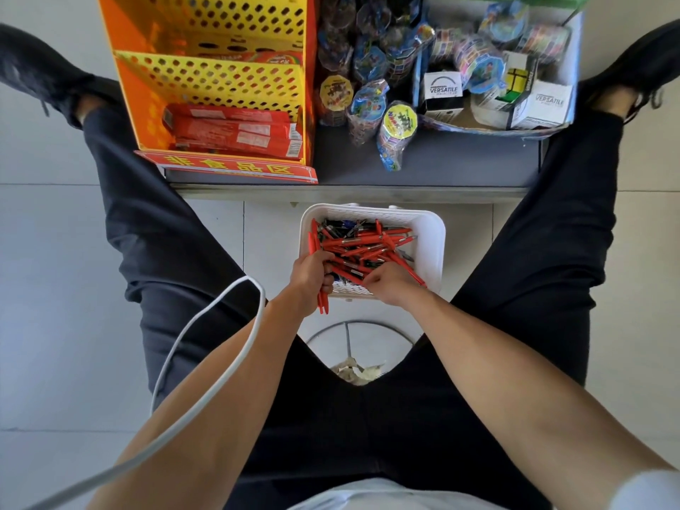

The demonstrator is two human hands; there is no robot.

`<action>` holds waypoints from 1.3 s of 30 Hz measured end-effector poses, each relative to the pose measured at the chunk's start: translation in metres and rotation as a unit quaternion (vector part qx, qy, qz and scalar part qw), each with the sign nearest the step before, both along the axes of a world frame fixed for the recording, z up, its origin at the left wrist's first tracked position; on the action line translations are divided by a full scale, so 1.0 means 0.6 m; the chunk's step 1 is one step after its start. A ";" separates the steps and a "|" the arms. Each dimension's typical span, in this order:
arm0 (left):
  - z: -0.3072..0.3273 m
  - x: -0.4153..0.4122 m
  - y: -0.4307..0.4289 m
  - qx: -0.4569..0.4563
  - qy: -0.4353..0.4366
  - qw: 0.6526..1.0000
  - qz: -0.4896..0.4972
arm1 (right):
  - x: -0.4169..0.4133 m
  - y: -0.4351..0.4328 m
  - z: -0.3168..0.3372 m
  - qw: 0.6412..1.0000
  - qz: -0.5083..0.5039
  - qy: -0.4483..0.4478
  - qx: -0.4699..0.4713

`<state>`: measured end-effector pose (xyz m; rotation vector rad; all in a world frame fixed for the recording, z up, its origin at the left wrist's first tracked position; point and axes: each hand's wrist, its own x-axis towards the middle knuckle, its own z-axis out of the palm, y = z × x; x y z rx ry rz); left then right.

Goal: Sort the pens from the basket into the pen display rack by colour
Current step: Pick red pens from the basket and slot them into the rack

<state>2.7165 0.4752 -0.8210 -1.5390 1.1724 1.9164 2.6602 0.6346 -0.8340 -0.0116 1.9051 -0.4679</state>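
Could drop red pens (pixel 323 302) bunched in curled fingers of the left hand (pixel 309 276) while rummaging the tangled basket (pixel 436 252) with the right hand (pixel 390 287), grip unclear.

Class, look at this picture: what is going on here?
A seated person is picking through a white plastic mesh basket on the floor, full of red and dark pens. The left hand grips a bunch of red pens at the basket's near edge; the right hand digs into the pile, its grip unclear.
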 end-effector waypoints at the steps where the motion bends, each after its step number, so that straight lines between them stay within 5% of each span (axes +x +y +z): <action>1: 0.002 -0.001 0.002 0.000 -0.001 1.000 -0.004 | -0.001 0.001 0.004 1.000 0.001 -0.005 0.000; 7: 0.011 -0.003 0.011 -0.006 -0.001 1.000 -0.021 | -0.001 0.011 0.016 1.000 -0.008 0.019 -0.021; 11: 0.013 -0.007 0.014 -0.020 0.003 0.999 -0.031 | -0.003 0.025 0.020 0.992 -0.120 0.014 -0.024; 15: 0.006 -0.006 0.019 -0.060 0.009 0.997 -0.044 | -0.010 0.039 0.033 0.929 -0.343 -0.079 -0.109; 17: 0.007 -0.006 0.022 -0.061 0.010 0.997 -0.046 | -0.012 0.036 0.042 0.904 -0.364 -0.137 -0.174; 22: 0.017 -0.010 0.022 -0.051 0.023 0.996 -0.065 | -0.007 0.028 0.051 0.905 -0.268 -0.224 -0.242; 24: 0.015 -0.012 0.021 -0.066 0.011 0.996 -0.059 | -0.006 0.025 0.051 0.912 -0.287 -0.165 -0.241; 26: 0.011 -0.011 0.020 -0.048 0.005 0.998 -0.036 | -0.008 0.028 0.036 0.949 -0.255 -0.011 -0.183; 29: 0.011 -0.007 0.023 0.002 0.006 1.000 -0.017 | -0.016 0.048 0.012 0.988 0.020 0.151 -0.001; 32: 0.016 -0.009 0.029 -0.001 0.007 1.000 -0.020 | -0.014 0.055 0.006 0.969 0.193 0.096 0.123; 39: 0.018 -0.013 0.016 -0.003 -0.010 0.998 -0.056 | -0.009 0.041 0.006 0.990 0.089 0.012 0.108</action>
